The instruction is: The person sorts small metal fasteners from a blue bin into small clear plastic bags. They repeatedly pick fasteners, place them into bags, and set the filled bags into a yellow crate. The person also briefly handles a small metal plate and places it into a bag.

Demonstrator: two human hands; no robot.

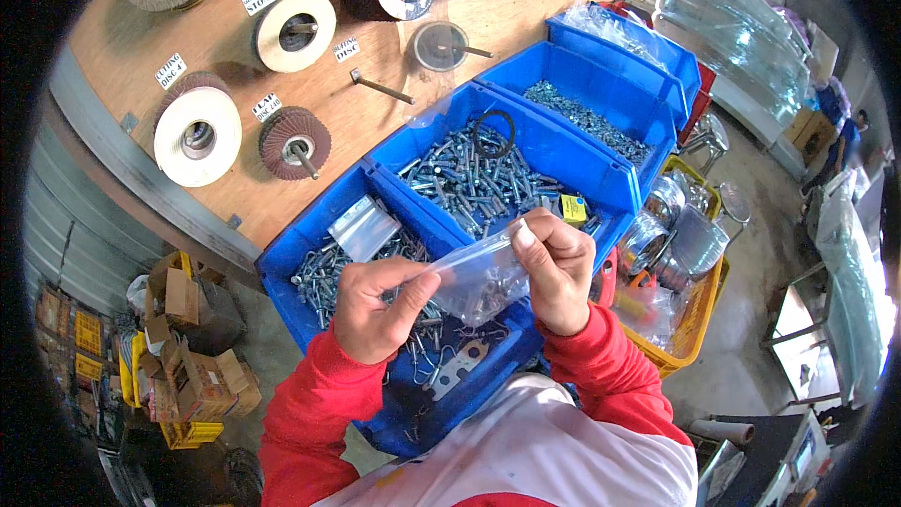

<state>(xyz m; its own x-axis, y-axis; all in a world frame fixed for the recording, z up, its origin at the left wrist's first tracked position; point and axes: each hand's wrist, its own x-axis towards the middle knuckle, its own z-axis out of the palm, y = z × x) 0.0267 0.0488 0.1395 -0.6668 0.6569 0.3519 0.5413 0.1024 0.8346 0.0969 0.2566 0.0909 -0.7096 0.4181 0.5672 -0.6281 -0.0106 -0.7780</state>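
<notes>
Bag held over the bins

Bag, clear plastic with small metal parts inside, hangs between both hands above the near blue bin. Left hand pinches its left edge between thumb and fingers; right hand is closed on its top right corner. Little free room lies below: the bin is heaped with bolts and hooks, and a flat metal bracket lies near its front edge. Behind it stand a second bin of bolts with a black ring on top, and a third bin of screws. A yellow crate of shiny ware stands to the right. Grinding discs hang on pegs on a wooden board. Cartons sit on the concrete floor.
</notes>
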